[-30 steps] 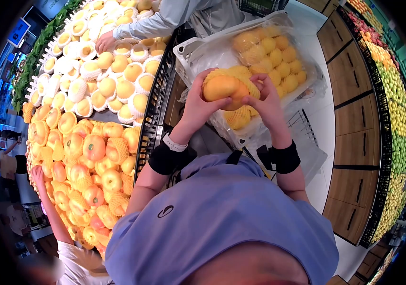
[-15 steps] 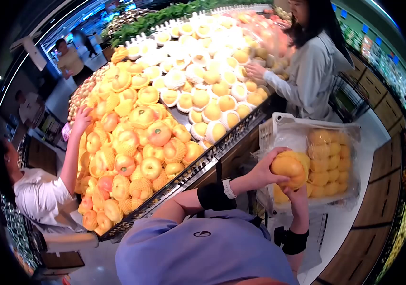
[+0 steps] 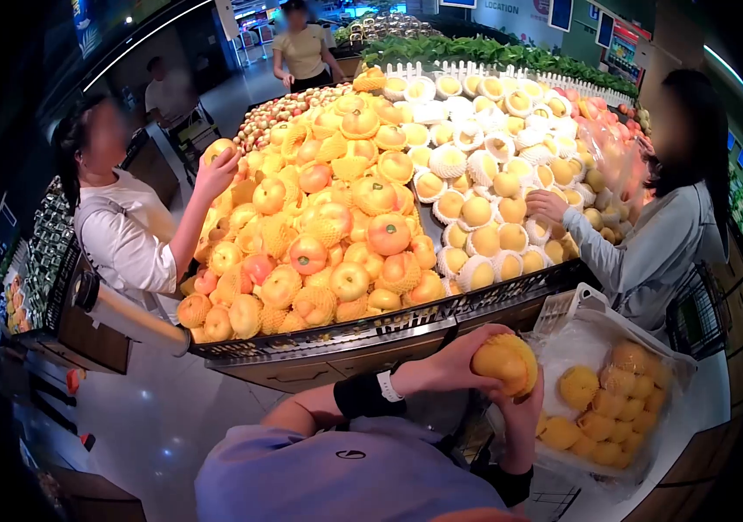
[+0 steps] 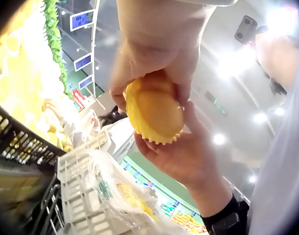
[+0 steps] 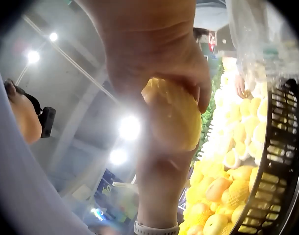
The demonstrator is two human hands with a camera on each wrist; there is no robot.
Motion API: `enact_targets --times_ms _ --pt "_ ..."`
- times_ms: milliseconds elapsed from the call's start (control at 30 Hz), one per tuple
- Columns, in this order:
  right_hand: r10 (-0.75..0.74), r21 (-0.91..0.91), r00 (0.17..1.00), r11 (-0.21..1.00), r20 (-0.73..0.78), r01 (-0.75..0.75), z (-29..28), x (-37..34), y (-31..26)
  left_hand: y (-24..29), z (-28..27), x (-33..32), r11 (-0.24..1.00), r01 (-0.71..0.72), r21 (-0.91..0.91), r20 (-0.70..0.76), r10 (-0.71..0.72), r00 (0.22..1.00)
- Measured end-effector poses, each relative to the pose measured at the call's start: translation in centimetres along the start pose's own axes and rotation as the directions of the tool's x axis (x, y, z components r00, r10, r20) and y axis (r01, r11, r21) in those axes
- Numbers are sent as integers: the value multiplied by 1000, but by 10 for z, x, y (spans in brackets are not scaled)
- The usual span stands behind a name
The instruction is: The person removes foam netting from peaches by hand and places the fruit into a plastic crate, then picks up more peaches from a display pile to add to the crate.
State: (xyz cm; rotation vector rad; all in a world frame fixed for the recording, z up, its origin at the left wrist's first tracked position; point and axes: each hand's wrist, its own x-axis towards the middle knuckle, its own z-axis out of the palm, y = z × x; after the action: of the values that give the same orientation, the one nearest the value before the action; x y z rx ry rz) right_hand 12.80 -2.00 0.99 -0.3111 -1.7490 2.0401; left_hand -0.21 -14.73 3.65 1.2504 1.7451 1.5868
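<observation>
Both hands hold one yellow-orange peach (image 3: 503,364) in front of the body, a yellow foam net around part of it. My left hand (image 3: 460,361), above the white wristband, grips it from the left and top. My right hand (image 3: 521,416) cups it from below. In the left wrist view the peach (image 4: 157,110) shows a bare smooth side and a scalloped net edge between the left hand (image 4: 159,34) and the right hand (image 4: 181,156). The right wrist view shows the peach (image 5: 176,117) under the right hand (image 5: 154,54), its fingers partly hidden.
Beside the hands, a white plastic crate (image 3: 563,309) lined with clear film holds netted peaches (image 3: 619,409). A sloped display of netted fruit (image 3: 328,235) and white-sleeved fruit (image 3: 484,183) lies ahead, behind a black slatted edge (image 3: 389,329). Shoppers stand left and right.
The head view has swung left, showing more of the display. Both hands still hold the peach, now turned in the grip. The shopper at left has lifted a fruit from the display.
</observation>
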Motion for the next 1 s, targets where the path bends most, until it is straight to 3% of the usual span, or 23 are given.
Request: enact_targets --times_ms 33,100,133,167,267,333,400,500,567,633,733,800,867,1000 --pt "0 -42 1000 999 12 1 8 -1 -1 6 -8 -7 996 -20 91 -46 24 999" --pt "-9 -125 999 992 34 13 27 3 -4 9 -22 -22 1000 6 -3 -76 -6 997" --pt "-14 -54 999 998 36 16 38 5 -4 10 -29 -31 999 15 -51 -88 -19 996" --pt "-21 16 999 1000 35 21 49 7 -4 2 -34 -37 998 -59 -28 -139 55 989" --pt "-49 172 998 984 -32 53 69 9 14 -25 -56 -62 873 -34 -487 -144 -42 989" --pt "-67 283 993 955 -94 91 88 15 20 -20 -79 -78 895 78 -439 -93 -132 987" --pt "-81 278 996 957 -41 89 106 16 25 -16 -96 -95 860 134 -492 -50 -182 982" --pt "-156 222 985 966 73 137 138 15 28 -18 -111 -121 717 132 -684 -2 -183 983" --pt "-117 273 989 958 88 89 159 9 25 -16 -131 -146 650 129 -749 48 -141 989" --pt "-82 329 986 944 146 30 169 7 30 -55 -138 -149 439 204 -875 184 -87 979" --pt "-12 297 963 952 270 -71 181 8 28 -37 -146 -168 525 99 -845 9 -172 985" --pt "10 247 940 964 342 -101 191 12 23 -26 -150 -182 695 40 -718 -137 -198 971" --pt "26 160 915 982 403 -98 197 17 25 -36 -159 -187 513 -20 -858 -112 -148 983" --pt "102 10 851 992 515 -125 215 25 23 -20 -168 -200 651 -145 -745 -292 -123 948"
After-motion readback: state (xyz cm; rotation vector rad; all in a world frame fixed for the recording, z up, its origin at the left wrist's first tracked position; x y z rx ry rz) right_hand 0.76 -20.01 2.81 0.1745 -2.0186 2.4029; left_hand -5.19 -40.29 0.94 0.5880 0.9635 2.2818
